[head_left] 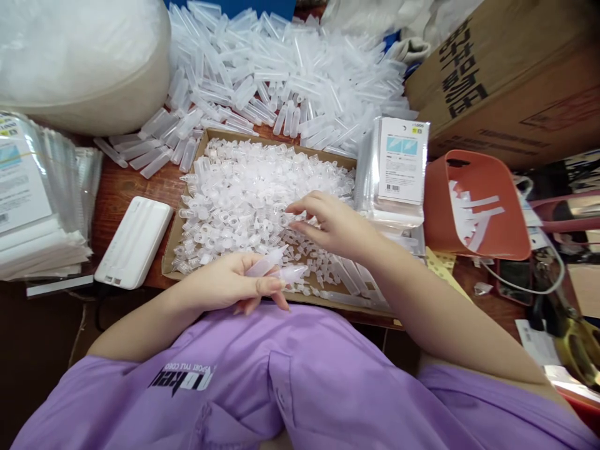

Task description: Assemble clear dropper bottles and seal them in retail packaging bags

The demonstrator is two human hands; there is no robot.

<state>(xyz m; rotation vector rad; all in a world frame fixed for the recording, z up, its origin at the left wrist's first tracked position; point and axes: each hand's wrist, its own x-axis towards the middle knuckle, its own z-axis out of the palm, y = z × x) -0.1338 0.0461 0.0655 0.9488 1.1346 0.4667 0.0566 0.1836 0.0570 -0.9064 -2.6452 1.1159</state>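
Two translucent plastic dropper bottles [266, 262] with pointed nozzle tips lie in my left hand [241, 281], its thumb and fingers closed around them just above the near edge of the tray. My right hand [328, 222] hovers over the shallow cardboard tray [171, 250], thumb and forefinger a little apart at the pile of small clear nozzles and caps [244, 200]. Whether a tiny piece sits between those fingertips is hard to make out. Several translucent tubes [351, 275] lie in the tray's near right corner, partly under my right forearm.
A large heap of empty tubes [290, 62] spreads behind the tray. Packaging bags [398, 162] stand right, beside an orange bin [482, 206] and a carton [506, 81]. On the left are a white power bank [134, 240], more bags [42, 200] and a big tub [94, 106]. Scissors [576, 344] lie far right.
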